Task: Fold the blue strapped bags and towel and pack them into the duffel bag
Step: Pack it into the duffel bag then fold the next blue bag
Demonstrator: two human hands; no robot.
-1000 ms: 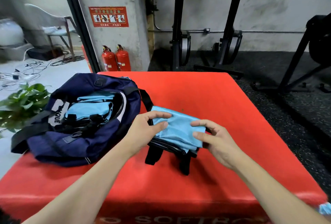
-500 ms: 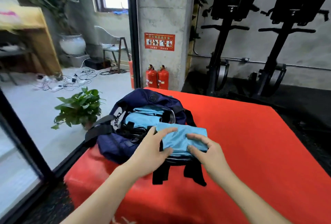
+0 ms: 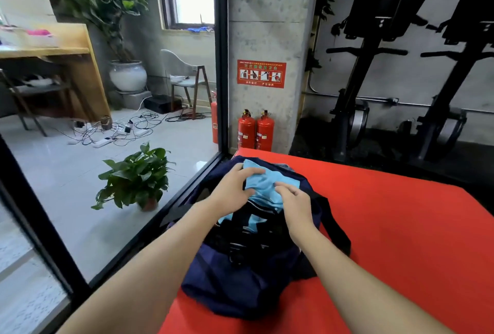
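The navy duffel bag [image 3: 240, 280] sat open at six o'clock on the red mat [image 3: 387, 240], near its left edge. The folded blue strapped bag [image 3: 263, 186] lay in the duffel's mouth towards twelve o'clock, black straps trailing below. The left hand [image 3: 235, 192] gripped its left side with curled fingers, and the right hand [image 3: 294, 200] pressed its right edge, fingers bent. It looked light, soft and apt to unfold, best held flat from both sides.
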